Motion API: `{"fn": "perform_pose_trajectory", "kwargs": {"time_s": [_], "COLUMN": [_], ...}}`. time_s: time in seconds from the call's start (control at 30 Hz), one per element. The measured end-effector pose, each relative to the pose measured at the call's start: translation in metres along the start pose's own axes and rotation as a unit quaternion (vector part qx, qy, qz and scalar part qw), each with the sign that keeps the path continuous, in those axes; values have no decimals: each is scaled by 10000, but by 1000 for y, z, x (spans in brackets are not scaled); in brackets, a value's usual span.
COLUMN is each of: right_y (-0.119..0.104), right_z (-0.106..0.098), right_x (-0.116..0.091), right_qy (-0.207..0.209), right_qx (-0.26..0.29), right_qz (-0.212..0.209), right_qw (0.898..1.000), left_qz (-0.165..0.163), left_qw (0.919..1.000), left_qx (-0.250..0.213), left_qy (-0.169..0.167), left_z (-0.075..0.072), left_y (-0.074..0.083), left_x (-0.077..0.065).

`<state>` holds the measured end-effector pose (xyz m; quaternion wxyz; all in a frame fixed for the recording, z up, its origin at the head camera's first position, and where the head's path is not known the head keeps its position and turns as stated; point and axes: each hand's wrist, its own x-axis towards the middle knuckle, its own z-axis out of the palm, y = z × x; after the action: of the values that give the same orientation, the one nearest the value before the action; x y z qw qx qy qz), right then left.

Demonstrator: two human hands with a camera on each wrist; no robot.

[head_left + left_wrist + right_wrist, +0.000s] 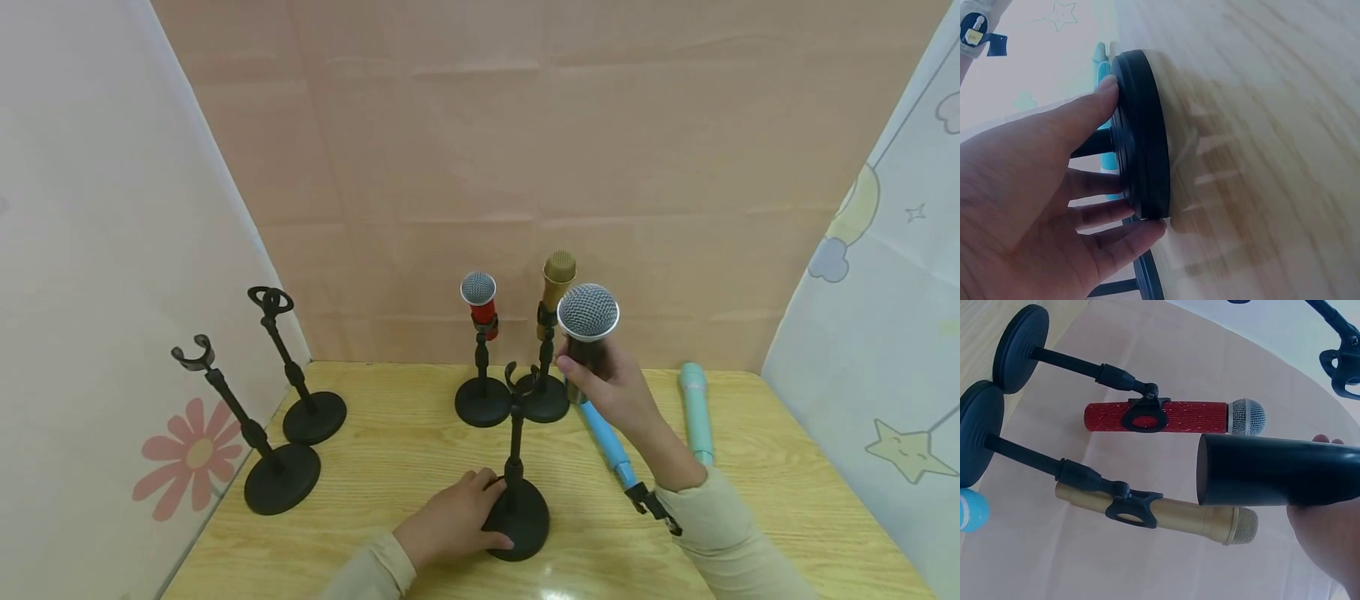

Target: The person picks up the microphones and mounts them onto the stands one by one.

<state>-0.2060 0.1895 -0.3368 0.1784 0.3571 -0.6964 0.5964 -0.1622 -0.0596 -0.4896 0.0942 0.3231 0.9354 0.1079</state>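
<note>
My right hand (611, 383) grips a black microphone (1272, 470) with a silver mesh head (588, 312), holding it raised above the table. At the table's front, my left hand (463, 518) grips the round base (1141, 134) of a black microphone stand (515, 450), thumb on one side and fingers at the other edge. The open clip of this stand points up, just left of and below the black microphone. Behind it, a red microphone (1191, 417) and a gold microphone (1194, 519) sit in the clips of two more stands.
Two bare stands (279, 479) (315, 417) stand at the table's left side. A blue microphone (609, 442) lies near my right forearm, with a black clip piece (654, 507) at its near end. Farther right lies a mint-green microphone (697, 408). Walls border the back and sides.
</note>
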Motion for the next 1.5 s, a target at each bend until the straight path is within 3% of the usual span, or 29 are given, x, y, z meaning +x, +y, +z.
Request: {"fn": "perform_pose_trajectory", "kwargs": {"time_s": [0.57, 0.8, 1.1, 1.5], "right_y": [-11, -13, -14, -12], "right_z": [14, 19, 25, 31], "right_x": [12, 16, 19, 22], "right_qy": [58, 71, 82, 15], "right_qx": [630, 541, 344, 198], "right_qz": [-139, -213, -179, -276], "right_qw": [9979, 9983, 9992, 9994], "left_qz": [109, 167, 62, -73], "left_qw": [9991, 9985, 9986, 9994], "left_qx": [257, 348, 484, 336], "left_qy": [307, 382, 208, 54], "left_z": [4, 3, 0, -3], "left_y": [13, 15, 17, 17], "left_x": [0, 0, 1, 2]}}
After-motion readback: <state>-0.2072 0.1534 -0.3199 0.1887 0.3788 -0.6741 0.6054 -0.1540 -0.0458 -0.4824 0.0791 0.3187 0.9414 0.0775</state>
